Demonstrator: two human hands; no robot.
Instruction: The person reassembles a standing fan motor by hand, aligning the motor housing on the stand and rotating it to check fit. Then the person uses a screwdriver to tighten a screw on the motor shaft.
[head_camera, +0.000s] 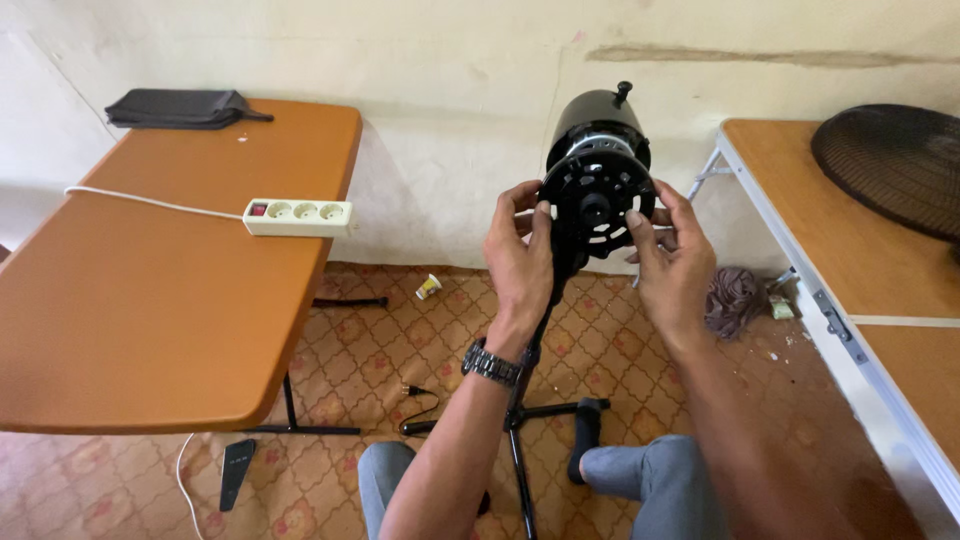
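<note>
**Fan motor stripped of blade and guard, both hands on its front plate**

Fan motor (597, 165) stands on its pole above the patterned floor, shaft bare; a round grille (893, 165) lies on the right bench (870, 270). Refitting appears undone. Left hand (520, 262) and right hand (672, 258) each keep a half-closed grip, fingertips pinching the black front plate (597, 208) at opposite edges.

Glossy black plastic motor housing (597, 125), matt black plastic front plate (597, 205), smooth orange laminate counter (150, 290), metal link wristwatch (492, 364), crumpled cloth rag (735, 298), patterned vinyl floor (380, 340).
</note>
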